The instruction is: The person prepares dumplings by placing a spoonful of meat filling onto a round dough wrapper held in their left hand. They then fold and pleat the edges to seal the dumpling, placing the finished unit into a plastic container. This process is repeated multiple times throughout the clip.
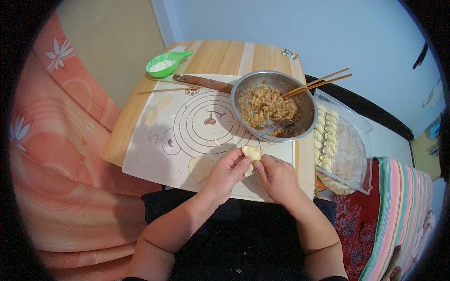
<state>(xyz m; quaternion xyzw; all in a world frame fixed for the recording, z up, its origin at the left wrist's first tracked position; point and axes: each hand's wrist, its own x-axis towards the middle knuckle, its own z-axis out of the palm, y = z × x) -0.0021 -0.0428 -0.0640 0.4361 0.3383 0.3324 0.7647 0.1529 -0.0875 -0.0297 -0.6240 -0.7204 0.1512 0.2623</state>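
Between my two hands is a pale folded dumpling (252, 152), held over the near edge of the white pastry mat (154, 136). My left hand (229, 171) pinches its left side with thumb and fingers. On its right side, my right hand (277, 177) presses with the thumb, its fingers curled behind. A flat dough wrapper (200, 169) lies on the mat just left of my left hand. Beyond my hands stands a steel bowl (240, 93) of minced filling (269, 107), with a pair of chopsticks (318, 83) leaning out over its right rim.
A rolling pin (204, 82) lies against the bowl's left side. Two more wrappers (157, 110) and loose chopsticks (168, 89) are at the mat's far left, near a green scoop (161, 65) of flour. Right of the table, a clear tray (368, 154) holds rows of dumplings (326, 136).
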